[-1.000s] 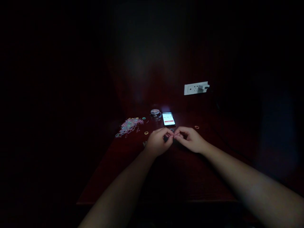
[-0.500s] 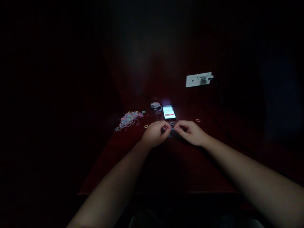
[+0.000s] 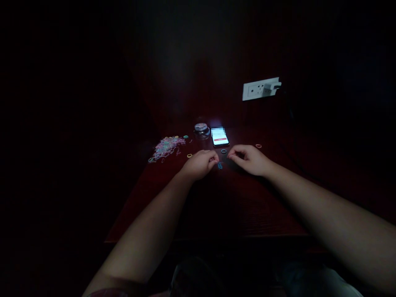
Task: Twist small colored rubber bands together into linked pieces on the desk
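Observation:
In very dim light, both my hands rest on a dark red wooden table (image 3: 235,206). My left hand (image 3: 199,164) is curled, fingertips pinched. A small blue rubber band (image 3: 220,166) sits right at those fingertips and seems held by them. A short gap to the right, my right hand (image 3: 250,159) is also curled in a pinch pointing left. What it holds is too dark to make out. A dark loose band (image 3: 223,151) lies just beyond the gap between the hands.
A pile of pastel rubber bands (image 3: 167,146) lies at the left. A lit phone (image 3: 220,137) and a small glass jar (image 3: 201,130) sit behind the hands. Single bands (image 3: 189,155) (image 3: 258,145) lie nearby. A wall socket (image 3: 260,88) carries a plug.
My hands, pinched together over a band before, have drawn a little apart; the blue band now shows by the left fingertips. The view has tilted, shifting everything up in the frame.

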`<state>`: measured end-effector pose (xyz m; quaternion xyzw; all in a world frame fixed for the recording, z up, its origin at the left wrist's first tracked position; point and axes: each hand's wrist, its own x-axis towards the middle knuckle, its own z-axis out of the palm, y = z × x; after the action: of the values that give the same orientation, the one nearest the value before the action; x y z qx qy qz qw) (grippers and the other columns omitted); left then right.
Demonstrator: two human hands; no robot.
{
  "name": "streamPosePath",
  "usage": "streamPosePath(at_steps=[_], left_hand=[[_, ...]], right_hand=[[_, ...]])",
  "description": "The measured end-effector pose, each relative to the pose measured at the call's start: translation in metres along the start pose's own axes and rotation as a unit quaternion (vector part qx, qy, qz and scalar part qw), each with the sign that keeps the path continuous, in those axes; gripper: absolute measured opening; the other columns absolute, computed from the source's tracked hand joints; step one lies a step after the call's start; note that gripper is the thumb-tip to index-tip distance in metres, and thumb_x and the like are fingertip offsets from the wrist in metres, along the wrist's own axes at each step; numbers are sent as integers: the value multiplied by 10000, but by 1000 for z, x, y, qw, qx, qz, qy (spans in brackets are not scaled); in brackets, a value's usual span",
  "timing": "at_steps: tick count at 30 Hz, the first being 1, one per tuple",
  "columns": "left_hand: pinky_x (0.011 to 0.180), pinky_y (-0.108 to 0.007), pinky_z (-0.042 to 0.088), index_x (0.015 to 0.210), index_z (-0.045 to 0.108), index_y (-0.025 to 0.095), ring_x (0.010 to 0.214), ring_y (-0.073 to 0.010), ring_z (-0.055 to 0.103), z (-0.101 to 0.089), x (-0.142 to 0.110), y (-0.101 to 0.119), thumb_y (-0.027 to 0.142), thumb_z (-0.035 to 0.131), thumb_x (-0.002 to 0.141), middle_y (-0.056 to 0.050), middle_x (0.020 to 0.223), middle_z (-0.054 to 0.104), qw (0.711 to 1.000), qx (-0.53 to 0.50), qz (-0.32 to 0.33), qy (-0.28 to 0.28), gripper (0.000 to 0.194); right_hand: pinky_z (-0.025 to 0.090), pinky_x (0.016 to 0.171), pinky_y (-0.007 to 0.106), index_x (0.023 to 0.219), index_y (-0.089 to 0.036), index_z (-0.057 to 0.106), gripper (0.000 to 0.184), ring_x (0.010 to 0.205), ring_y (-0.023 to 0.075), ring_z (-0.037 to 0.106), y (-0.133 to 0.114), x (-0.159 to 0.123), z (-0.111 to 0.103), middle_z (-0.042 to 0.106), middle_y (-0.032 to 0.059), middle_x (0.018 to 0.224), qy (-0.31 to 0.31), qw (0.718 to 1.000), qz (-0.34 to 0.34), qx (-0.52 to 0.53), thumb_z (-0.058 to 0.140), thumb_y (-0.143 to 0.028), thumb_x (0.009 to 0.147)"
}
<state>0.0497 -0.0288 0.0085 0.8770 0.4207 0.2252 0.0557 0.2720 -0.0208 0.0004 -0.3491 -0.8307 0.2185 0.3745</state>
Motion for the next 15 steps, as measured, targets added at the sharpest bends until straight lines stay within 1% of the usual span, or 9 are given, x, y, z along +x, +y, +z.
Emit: streamPosePath(at_steps=[4, 9, 15], left_hand=[[862, -340, 450, 899, 652, 217, 915, -202, 587, 3, 2, -7, 145, 533, 862, -30, 933, 675, 1000, 8, 12, -4, 144], [858, -332, 459, 912, 660, 218, 921, -198, 601, 6, 5, -10, 147, 532, 860, -30, 941, 677, 1000, 7, 18, -10, 155], [828, -311, 465, 921, 666, 226, 907, -188, 616, 8, 6, -10, 145, 516, 861, -22, 942, 683, 1000, 15, 6, -20, 180]], right_hand=[[450, 679, 296, 821, -162, 663, 173, 743, 177, 595, 2, 0, 0, 676, 55, 806, -11, 1000, -3, 4, 554, -290, 860], [453, 668, 294, 818, -170, 660, 163, 721, 172, 592, 1, 0, 1, 670, 47, 788, -21, 1000, 3, 10, 548, -281, 859], [447, 664, 297, 817, -169, 661, 156, 722, 175, 586, 1, 1, 0, 668, 46, 788, -12, 1000, -1, 8, 554, -278, 850]])
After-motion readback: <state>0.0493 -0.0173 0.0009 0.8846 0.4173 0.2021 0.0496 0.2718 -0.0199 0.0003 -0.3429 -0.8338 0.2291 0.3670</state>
